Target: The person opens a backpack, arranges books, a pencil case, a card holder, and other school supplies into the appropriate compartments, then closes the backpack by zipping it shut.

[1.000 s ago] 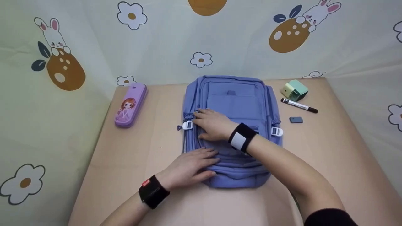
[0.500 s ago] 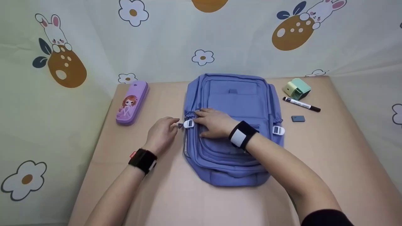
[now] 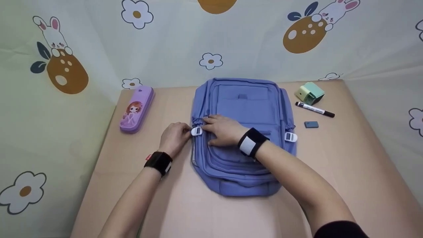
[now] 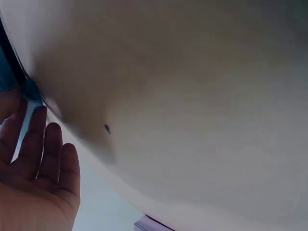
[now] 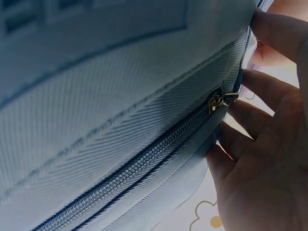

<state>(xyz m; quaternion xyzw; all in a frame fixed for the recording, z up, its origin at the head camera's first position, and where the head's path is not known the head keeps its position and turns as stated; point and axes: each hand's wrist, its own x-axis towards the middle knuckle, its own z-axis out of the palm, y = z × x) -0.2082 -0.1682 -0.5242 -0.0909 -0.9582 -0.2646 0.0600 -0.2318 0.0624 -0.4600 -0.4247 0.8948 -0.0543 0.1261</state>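
Observation:
A blue backpack (image 3: 246,110) lies front side up on the table. My left hand (image 3: 173,137) is at its left edge, beside a white buckle (image 3: 197,131). Its thumb and index finger pinch a small blue pull tab (image 4: 32,91), mostly hidden by the fingers in the head view. My right hand (image 3: 226,130) rests palm down on the bag's front, with extended fingers toward the same edge. In the right wrist view, those fingers touch the fabric around a metal zipper slider (image 5: 216,102) at the end of a zipper (image 5: 130,175).
A purple pencil case (image 3: 136,110) lies at the back left of the table (image 3: 132,185). Right of the bag are a green and yellow pencil sharpener (image 3: 310,93), a black-capped marker (image 3: 314,109) and a small blue-grey eraser (image 3: 311,124). A patterned cloth (image 3: 172,49) stands behind.
My left hand has left the bag's lower front, moved out to its left side and closed its fingertips on the pull tab. The right hand has stayed in place.

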